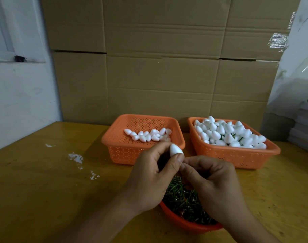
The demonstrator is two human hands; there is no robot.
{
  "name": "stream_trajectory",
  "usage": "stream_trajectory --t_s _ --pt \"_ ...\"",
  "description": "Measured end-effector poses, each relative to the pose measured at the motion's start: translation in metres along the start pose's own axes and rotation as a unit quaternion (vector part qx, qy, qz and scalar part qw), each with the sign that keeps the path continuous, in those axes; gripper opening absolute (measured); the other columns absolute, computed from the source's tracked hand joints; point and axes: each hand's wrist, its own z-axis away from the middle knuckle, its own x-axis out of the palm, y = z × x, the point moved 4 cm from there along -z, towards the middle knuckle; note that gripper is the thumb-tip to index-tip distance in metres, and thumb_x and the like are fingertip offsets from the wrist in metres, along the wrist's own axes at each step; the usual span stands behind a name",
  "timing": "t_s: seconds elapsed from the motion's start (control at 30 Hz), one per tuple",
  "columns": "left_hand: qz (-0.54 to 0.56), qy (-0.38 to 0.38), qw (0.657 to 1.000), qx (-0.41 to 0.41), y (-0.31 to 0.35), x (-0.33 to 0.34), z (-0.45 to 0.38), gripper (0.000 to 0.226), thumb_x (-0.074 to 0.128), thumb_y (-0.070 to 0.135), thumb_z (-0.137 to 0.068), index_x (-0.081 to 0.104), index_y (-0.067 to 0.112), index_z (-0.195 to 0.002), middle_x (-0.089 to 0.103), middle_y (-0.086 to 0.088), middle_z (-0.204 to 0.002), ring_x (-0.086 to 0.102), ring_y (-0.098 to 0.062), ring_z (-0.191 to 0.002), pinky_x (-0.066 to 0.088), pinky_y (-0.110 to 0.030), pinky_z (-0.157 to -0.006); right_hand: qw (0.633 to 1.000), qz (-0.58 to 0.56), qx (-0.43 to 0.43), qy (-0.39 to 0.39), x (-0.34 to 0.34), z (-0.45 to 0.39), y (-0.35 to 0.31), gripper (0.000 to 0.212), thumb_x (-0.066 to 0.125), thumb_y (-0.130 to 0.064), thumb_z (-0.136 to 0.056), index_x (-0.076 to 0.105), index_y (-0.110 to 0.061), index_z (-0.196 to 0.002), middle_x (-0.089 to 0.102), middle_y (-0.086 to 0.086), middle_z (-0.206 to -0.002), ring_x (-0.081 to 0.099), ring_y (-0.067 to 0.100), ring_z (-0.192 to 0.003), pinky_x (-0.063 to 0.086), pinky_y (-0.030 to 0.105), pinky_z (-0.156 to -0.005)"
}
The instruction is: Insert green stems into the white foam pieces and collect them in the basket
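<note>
Two bare forearms reach in from below; the left hand (149,174) and right hand (212,188) wear no gloves or jewellery.

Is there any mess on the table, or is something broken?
Yes, a little mess. White crumbs and flakes lie scattered on the wooden table, left of the baskets, trailing toward the near side. They look like bits of foam, though I cannot tell for sure. Nothing looks broken or tipped over.

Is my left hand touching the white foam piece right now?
Touching. The head view shows the left hand pinching the foam piece between thumb and fingertips.
</note>
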Motion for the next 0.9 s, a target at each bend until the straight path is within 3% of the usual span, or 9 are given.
stream_trajectory --t_s 0.1,0.2,0.33,0.4,0.5,0.6,0.7,0.8,0.9 --pt "0.016 0.005 1.0 -0.005 -0.001 -0.001 0.0 0.022 0.056 0.034 -0.099 0.065 0.023 -0.115 0.062 0.018 -0.077 0.058 0.003 -0.072 0.047 -0.013 -0.066 1.0 -0.003 0.004 -0.004 0.0 -0.003 0.001 0.012 0.074 -0.014 -0.086 0.08 -0.024 -0.081 0.075 0.0 -0.071 0.068 0.019 -0.059 0.056 0.039 -0.055" --pt "0.017 0.012 0.999 -0.028 -0.005 -0.002 0.001 0.049 0.055 0.046 -0.096 0.044 0.038 -0.144 0.058 0.012 -0.072 0.054 -0.002 -0.068 0.047 -0.023 -0.066 1.0 0.01 0.013 0.019 -0.01 -0.01 0.006 0.011 0.075 -0.016 -0.085 0.079 -0.024 -0.08 0.075 -0.001 -0.071 0.067 0.013 -0.059 0.054 0.027 -0.053" --pt "-0.06 0.011 0.998 -0.013 -0.007 0.0 0.003 0.045 0.053 0.052 -0.095 0.05 0.037 -0.137 0.056 0.012 -0.07 0.056 -0.002 -0.068 0.046 -0.021 -0.067 0.992 0.069 0.036 0.096 -0.037 -0.033 0.02 0.016 0.076 -0.019 -0.086 0.075 -0.032 -0.076 0.074 -0.017 -0.071 0.065 -0.005 -0.062 0.048 0.011 -0.054" --pt "-0.095 0.001 0.995 -0.01 -0.011 0.002 0.005 0.041 0.051 0.057 -0.094 0.056 0.038 -0.13 0.057 0.012 -0.073 0.059 -0.005 -0.07 0.046 -0.02 -0.066 0.983 0.105 0.052 0.143 -0.056 -0.051 0.031 0.017 0.076 -0.02 -0.086 0.075 -0.034 -0.077 0.073 -0.019 -0.07 0.066 -0.003 -0.066 0.05 0.018 -0.059" --pt "-0.111 -0.005 0.994 -0.009 -0.014 0.003 0.006 0.034 0.051 0.057 -0.094 0.063 0.037 -0.119 0.061 0.011 -0.077 0.062 -0.011 -0.07 0.052 -0.032 -0.064 0.962 0.18 0.097 0.183 -0.086 -0.078 0.051 0.008 0.072 -0.02 -0.09 0.079 -0.018 -0.093 0.068 -0.017 -0.071 0.063 0.004 -0.064 0.05 0.029 -0.061" --pt "-0.115 -0.005 0.993 -0.004 -0.015 0.003 0.006 0.031 0.051 0.057 -0.095 0.061 0.04 -0.118 0.062 0.01 -0.078 0.062 -0.012 -0.069 0.052 -0.036 -0.063 0.936 0.243 0.129 0.219 -0.111 -0.099 0.067 0.011 0.071 -0.02 -0.09 0.079 -0.016 -0.095 0.069 -0.005 -0.07 0.065 0.018 -0.066 0.056 0.04 -0.066" --pt "-0.12 -0.005 0.993 -0.001 -0.015 0.004 0.006 0.033 0.05 0.058 -0.095 0.055 0.043 -0.124 0.058 0.01 -0.074 0.058 -0.01 -0.064 0.05 -0.035 -0.059 0.911 0.324 0.148 0.208 -0.123 -0.12 0.077 0.014 0.066 -0.02 -0.09 0.077 -0.013 -0.084 0.07 0.008 -0.07 0.065 0.027 -0.066 0.058 0.046 -0.067" --pt "-0.12 -0.011 0.993 -0.001 -0.014 0.004 0.007 0.037 0.05 0.058 -0.095 0.052 0.042 -0.129 0.057 0.012 -0.073 0.054 -0.007 -0.059 0.047 -0.037 -0.055 0.886 0.404 0.157 0.163 -0.123 -0.14 0.085 0.026 0.059 -0.014 -0.092 0.072 -0.011 -0.071 0.064 0.009 -0.061 0.059 0.024 -0.056 0.051 0.037 -0.058" --pt "-0.126 -0.011 0.992 0.002 -0.013 0.004 0.007 0.039 0.049 0.059 -0.094 0.051 0.041 -0.129 0.056 0.012 -0.072 0.055 -0.004 -0.061 0.043 -0.024 -0.056 0.87 0.445 0.159 0.142 -0.119 -0.155 0.091 0.026 0.054 -0.008 -0.091 0.071 -0.012 -0.072 0.064 0.007 -0.062 0.058 0.022 -0.055 0.049 0.034 -0.055"
